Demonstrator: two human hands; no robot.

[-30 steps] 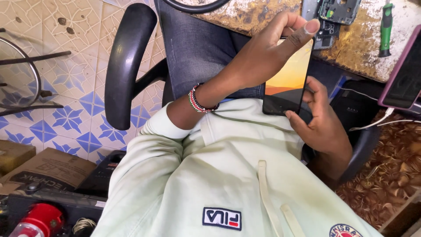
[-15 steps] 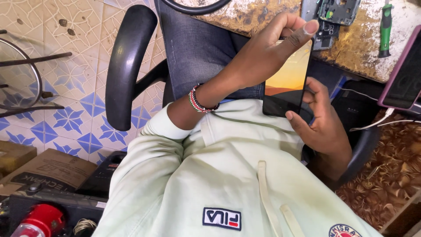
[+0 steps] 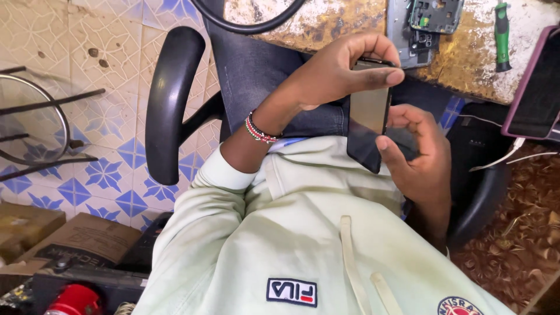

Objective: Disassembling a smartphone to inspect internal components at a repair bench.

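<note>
Gripping a dark phone [image 3: 367, 125] over the lap: left hand [image 3: 332, 73] fingers closed on its top, right hand [image 3: 423, 157] fingers curled round its lower edge.

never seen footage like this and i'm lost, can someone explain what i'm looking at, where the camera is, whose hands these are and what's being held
There is no machine here. The picture comes from one camera worn on a person's head, looking straight down at their own lap, so the pale green hoodie fills the bottom. The person sits in a black office chair at a worn yellowish bench.

Both bare hands hold a dark phone, its screen dark. The left hand, with a beaded bracelet at the wrist, grips its top end; the right hand steadies its lower edge.

On the bench lie an opened phone with its circuit board showing, a green-handled screwdriver and, at the right edge, a device in a pink case. On the tiled floor to the left are cardboard boxes.
</note>
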